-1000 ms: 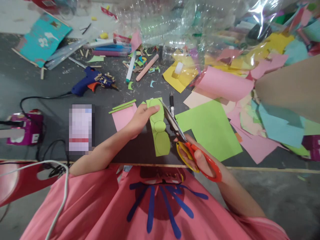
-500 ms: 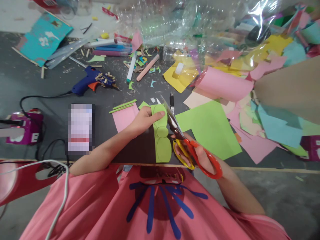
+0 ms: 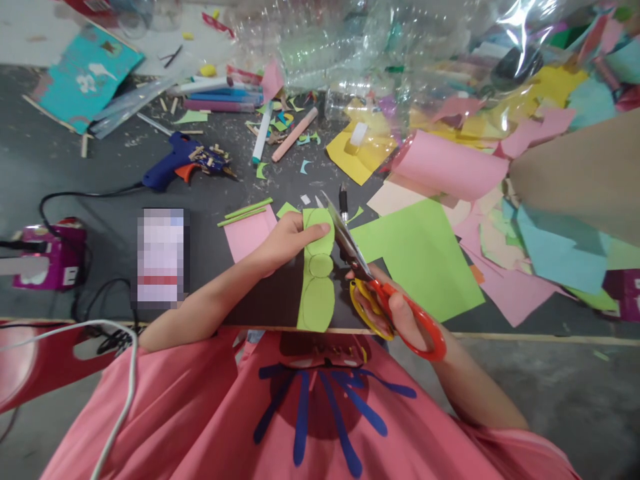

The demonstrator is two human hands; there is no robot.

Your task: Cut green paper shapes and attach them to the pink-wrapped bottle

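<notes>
Between the thumb and fingers of my left hand [image 3: 295,235] is the upper end of a green paper strip [image 3: 318,300]. Outlines of rounded shapes are drawn on it, and its right edge is cut into curves. My right hand [image 3: 395,310] grips scissors [image 3: 417,323] with one red and one yellow handle loop. The scissor blades are slightly apart and point up and away, close to the strip's upper right edge. Just beyond the blades lies a black pen [image 3: 343,200], partly hidden. A larger green sheet [image 3: 425,260] rests right of the scissors.
A phone [image 3: 160,257] and a blue glue gun [image 3: 173,160] with its cord lie on the left. Markers [image 3: 295,135], paper scraps and clear plastic bottles [image 3: 365,100] crowd the back. A pink paper roll [image 3: 450,167] and coloured sheets fill the right.
The strip's lower end has swung slightly left, away from the scissors. My right hand and the scissors have shifted a little right. A thin green offcut now shows beside the pen.
</notes>
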